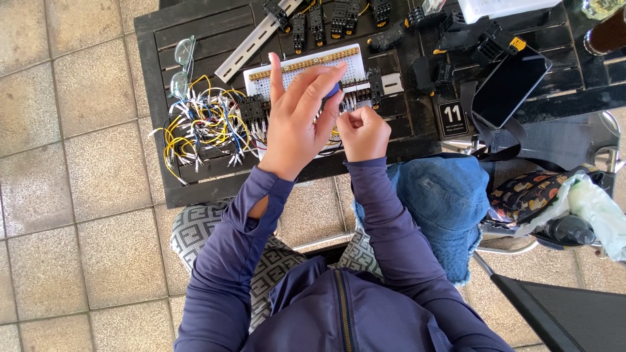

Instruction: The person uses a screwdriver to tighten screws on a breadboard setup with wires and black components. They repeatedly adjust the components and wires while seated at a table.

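My left hand (297, 117) is raised over a white perforated panel (297, 68) on a black slatted table (195, 26). Its thumb and fingers pinch a small blue-handled tool (334, 89), with the index finger pointing up. My right hand (362, 132) sits just right of it, fingers curled shut on a thin wire at the panel's lower edge. Black relay sockets (253, 107) are mounted on the panel. A tangle of yellow, blue and white wires (199, 127) lies to the left.
Glasses (183, 62), a metal rail (251, 42), several black sockets (339, 16) and a dark phone (510, 85) lie on the table. A chair on the right holds a blue denim hat (443, 202) and bags (528, 192). Tiled floor (72, 163) lies to the left.
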